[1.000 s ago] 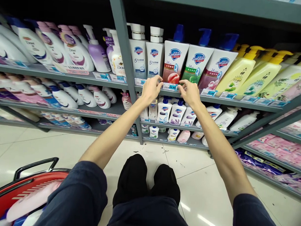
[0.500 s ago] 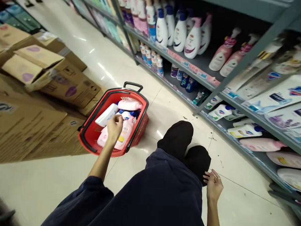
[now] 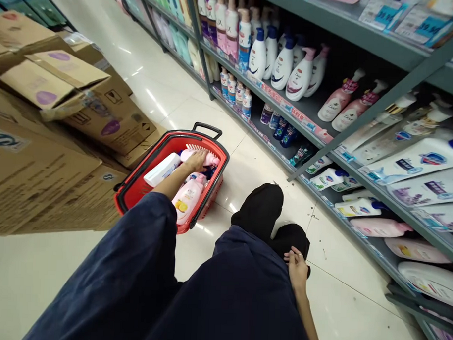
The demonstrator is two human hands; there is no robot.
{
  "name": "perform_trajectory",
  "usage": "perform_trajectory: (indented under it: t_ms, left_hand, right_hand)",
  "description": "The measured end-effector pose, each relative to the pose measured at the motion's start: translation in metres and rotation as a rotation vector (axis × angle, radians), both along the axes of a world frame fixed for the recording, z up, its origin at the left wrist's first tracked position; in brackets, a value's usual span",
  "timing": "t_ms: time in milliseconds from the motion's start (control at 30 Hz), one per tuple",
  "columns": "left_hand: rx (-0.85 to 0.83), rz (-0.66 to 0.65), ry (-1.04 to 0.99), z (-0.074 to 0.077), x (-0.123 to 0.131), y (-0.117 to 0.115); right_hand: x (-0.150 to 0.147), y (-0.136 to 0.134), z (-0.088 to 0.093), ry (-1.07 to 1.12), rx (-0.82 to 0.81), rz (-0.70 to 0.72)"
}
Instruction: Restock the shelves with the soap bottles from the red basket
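Observation:
My left hand [image 3: 195,161] reaches into a red plastic shopping basket [image 3: 135,190] and lies on a pink ridged item [image 3: 208,157] at the basket's far end, its fingers not visibly gripping. Beside my left forearm are a white box-shaped bottle [image 3: 161,168] and a pink bottle with a yellow label [image 3: 187,198]. Other items beneath my arm are partly hidden. My right hand [image 3: 297,269] hangs loosely against my dark trouser leg near the knee, well away from the basket and holding nothing.
The basket's black handle [image 3: 207,128] lies on the pale tiled floor [image 3: 249,156]. Flattened and stacked cardboard boxes [image 3: 65,115] fill the left side. Grey shelves with Dove bottles [image 3: 300,76] and Safeguard pouches [image 3: 423,162] run along the right.
My view has swung from the shelf front to the basket on the floor. My hands have left the shelf edge; the left has moved into the basket, and the right now hangs by my knee.

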State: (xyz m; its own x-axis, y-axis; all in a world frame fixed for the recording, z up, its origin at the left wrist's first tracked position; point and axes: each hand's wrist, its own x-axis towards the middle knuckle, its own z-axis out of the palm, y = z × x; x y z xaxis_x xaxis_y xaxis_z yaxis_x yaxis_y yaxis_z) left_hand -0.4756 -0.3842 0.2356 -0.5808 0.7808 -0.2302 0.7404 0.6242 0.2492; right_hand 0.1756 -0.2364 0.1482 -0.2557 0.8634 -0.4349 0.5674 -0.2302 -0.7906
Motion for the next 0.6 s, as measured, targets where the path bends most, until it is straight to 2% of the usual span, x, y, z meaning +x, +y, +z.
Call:
perform_trajectory:
  t_ms: [100,200,267,333,400,433,500,533,567,600]
  left_hand:
    - [-0.011,0.002,0.026,0.001,0.009,0.018]
    - [0.004,-0.004,0.054,0.012,0.014,0.016]
    - [0.04,0.015,0.049,0.026,0.012,0.007]
    - [0.164,0.201,0.001,0.048,0.013,-0.005]
    - [0.297,0.448,-0.032,0.078,0.023,-0.022]
    - [0.371,0.52,-0.031,0.098,0.031,-0.03]
    - [0.512,0.474,0.004,0.143,0.054,-0.045]
    - [0.557,0.509,0.043,0.168,0.068,-0.05]
    - [0.616,0.524,0.058,0.192,0.082,-0.051]
    - [0.657,0.485,0.026,0.215,0.096,-0.049]
  right_hand:
    - [0.007,-0.018,-0.004,0.018,0.035,-0.08]
    - [0.005,-0.026,-0.002,0.031,0.057,-0.117]
    - [0.004,-0.025,0.002,0.038,0.077,-0.124]
    - [0.003,-0.023,0.006,0.071,0.084,-0.138]
    - [0.001,-0.02,0.011,0.122,0.073,-0.157]
    - [-0.002,-0.018,0.015,0.144,0.072,-0.165]
    - [-0.012,-0.01,0.032,0.179,0.083,-0.148]
    - [-0.021,-0.005,0.046,0.199,0.09,-0.118]
    - [-0.033,0.003,0.064,0.225,0.097,-0.068]
    - [-0.046,0.011,0.086,0.262,0.1,-0.006]
